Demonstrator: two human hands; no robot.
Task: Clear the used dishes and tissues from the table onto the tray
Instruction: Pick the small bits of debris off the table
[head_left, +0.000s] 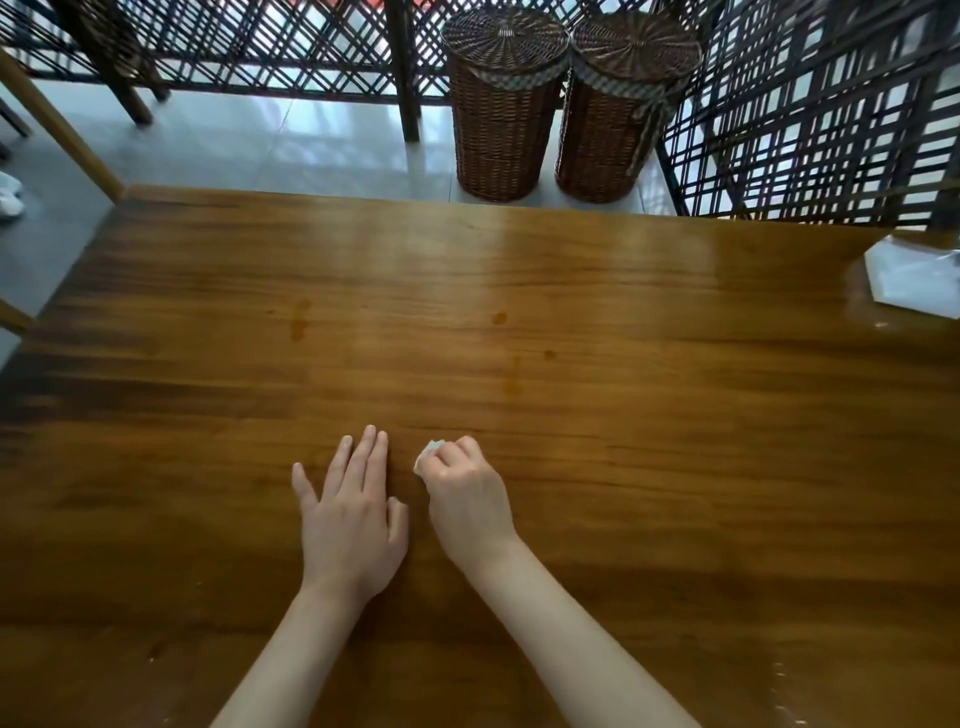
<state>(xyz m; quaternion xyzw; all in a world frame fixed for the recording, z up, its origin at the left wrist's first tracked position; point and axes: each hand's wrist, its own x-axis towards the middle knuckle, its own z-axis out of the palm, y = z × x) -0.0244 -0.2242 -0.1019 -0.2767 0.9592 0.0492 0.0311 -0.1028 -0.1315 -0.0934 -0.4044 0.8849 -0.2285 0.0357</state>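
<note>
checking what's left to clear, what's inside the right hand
A bit of white tissue pokes out of the right hand, whose fingers curl around it on the wooden table. How much tissue is inside the grip is hidden. The left hand lies flat, holding nothing.

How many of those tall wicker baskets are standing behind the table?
2. The left basket and the right basket stand side by side on the floor past the table's far edge, both lidded.

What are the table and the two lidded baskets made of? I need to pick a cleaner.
Table: looks like wood with a glossy varnish; grain streaks and window glare show.
Baskets: dark brown woven wicker or rattan, by the visible weave; natural or synthetic, I cannot tell.
</note>
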